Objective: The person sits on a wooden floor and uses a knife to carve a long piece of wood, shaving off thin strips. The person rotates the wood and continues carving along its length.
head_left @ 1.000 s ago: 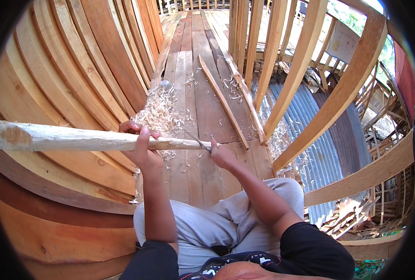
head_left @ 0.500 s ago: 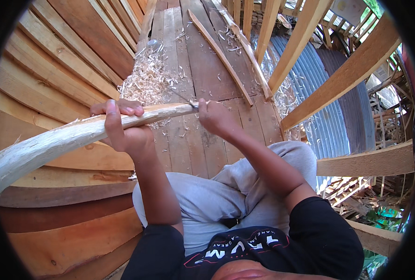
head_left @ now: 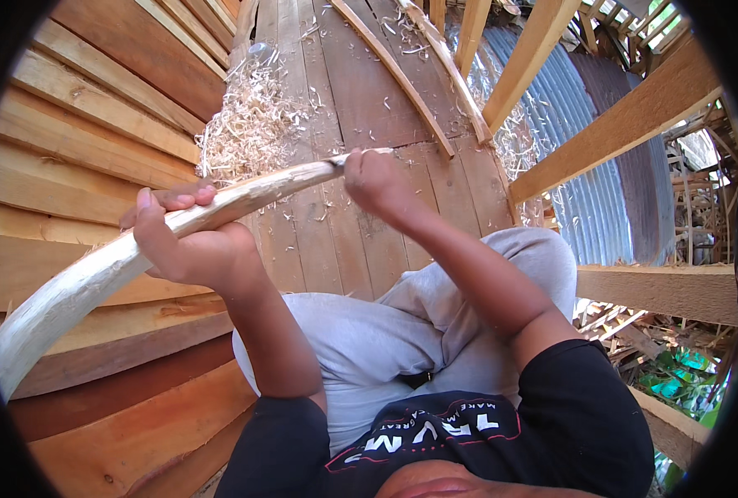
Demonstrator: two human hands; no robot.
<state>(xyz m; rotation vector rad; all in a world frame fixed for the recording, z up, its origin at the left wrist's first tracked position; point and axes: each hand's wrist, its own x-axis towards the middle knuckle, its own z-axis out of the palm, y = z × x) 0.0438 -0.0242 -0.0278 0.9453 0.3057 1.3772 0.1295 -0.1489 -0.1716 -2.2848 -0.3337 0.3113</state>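
A long, pale, peeled wooden pole [head_left: 78, 286] slants up from the lower left and tapers to a thin end in front of me. My left hand [head_left: 207, 249] is closed around it from below, the thumb up along its near side and the fingertips over the far side. Near the thin end, my right hand [head_left: 373, 184] is closed in a fist on a knife. Only a short dark piece of the knife blade [head_left: 336, 163] shows, lying against the pole; the fist hides the handle.
Curly wood shavings [head_left: 249, 124] are heaped on the plank floor [head_left: 369, 249] beside the board wall [head_left: 78, 166] on my left. A thin wooden strip [head_left: 398, 70] and a rough pole [head_left: 448, 62] lie ahead. Slanted railing posts [head_left: 531, 62] and corrugated metal sheets [head_left: 585, 183] are on the right.
My left hand and the pole have shifted left, and the pole's thin end has come up. The right fist has moved slightly up and left; less of the blade shows.
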